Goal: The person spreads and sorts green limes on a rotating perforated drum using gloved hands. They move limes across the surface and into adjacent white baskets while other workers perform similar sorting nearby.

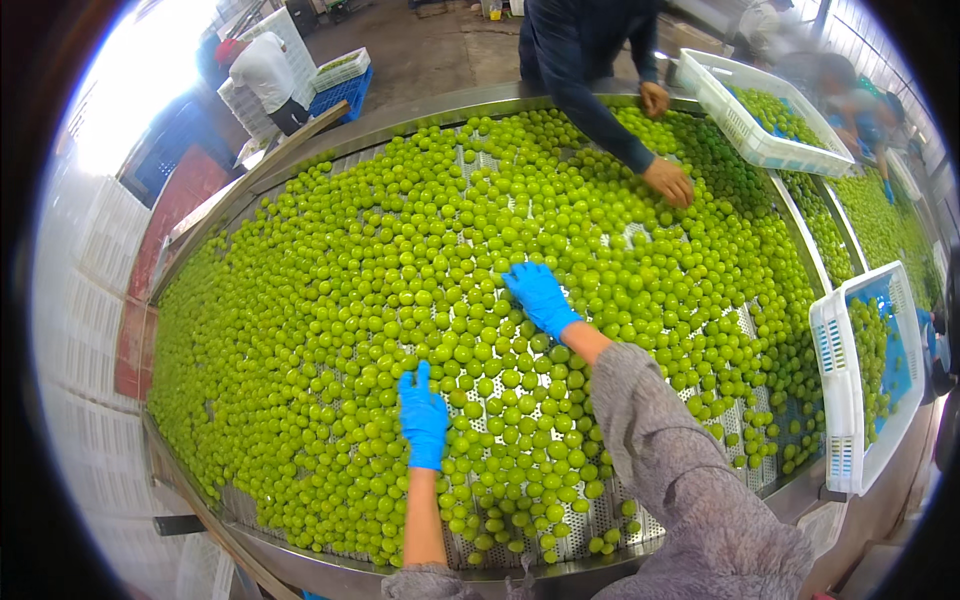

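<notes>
Round green fruits (360, 285) cover a perforated metal sorting table (577, 536). My left hand (424, 412), in a blue glove, rests among the fruits near the table's lower middle, its fingers pointing away from me. My right hand (541, 298), also blue-gloved, reaches farther in, its fingertips touching fruits near the centre. Whether either hand holds a fruit is hidden by the gloves and the fruits. Perforated metal shows between the fruits around both hands.
Across the table a co-worker's bare hand (669, 181) touches the fruits. White plastic crates with fruits stand at the upper right (795, 161) and right edge (844, 397). A metal rim (322, 566) borders the near side. Another person (262, 71) bends by stacked crates.
</notes>
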### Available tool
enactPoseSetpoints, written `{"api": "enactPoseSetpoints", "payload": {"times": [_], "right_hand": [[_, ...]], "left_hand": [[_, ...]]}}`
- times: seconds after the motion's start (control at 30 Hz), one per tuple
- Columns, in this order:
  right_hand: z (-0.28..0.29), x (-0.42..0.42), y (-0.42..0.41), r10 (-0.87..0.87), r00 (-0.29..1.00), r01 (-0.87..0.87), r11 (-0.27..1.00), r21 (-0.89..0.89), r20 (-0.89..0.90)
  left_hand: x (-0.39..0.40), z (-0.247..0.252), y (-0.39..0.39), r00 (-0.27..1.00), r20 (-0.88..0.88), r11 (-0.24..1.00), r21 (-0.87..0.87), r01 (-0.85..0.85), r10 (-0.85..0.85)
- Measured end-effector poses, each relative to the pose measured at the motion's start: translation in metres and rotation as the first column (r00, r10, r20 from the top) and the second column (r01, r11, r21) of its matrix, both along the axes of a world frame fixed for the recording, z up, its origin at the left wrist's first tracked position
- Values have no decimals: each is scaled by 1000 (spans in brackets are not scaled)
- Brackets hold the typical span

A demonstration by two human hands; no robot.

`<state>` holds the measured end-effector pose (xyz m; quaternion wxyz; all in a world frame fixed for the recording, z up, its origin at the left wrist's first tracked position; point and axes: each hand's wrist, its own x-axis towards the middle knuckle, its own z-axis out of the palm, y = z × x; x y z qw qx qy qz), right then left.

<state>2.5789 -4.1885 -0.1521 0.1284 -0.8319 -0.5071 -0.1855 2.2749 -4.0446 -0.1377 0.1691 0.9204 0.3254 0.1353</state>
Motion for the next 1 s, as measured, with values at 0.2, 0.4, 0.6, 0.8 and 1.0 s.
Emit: {"api": "enactPoseSetpoints", "payload": {"times": [0.2,0.4,0.6,0.8,1.0], "right_hand": [[-13,19,19,-121,993,121,992,20,-16],[41,-93,2,240,813,-178,970,167,-530],[35,-30,-37,-48,936,25,997,-71,-348],[7,14,-185,-322,912,284,943,-175,-253],[30,-25,-293,-579,762,491,808,-325,-290]], "left_hand": [[25,2,13,947,296,945,-326,-20,122],[33,25,-41,795,367,174,-930,324,482],[27,-2,-58,706,302,-147,-854,499,641],[16,6,-84,791,297,127,-954,272,535],[2,-16,-94,785,315,57,-939,338,533]]}}
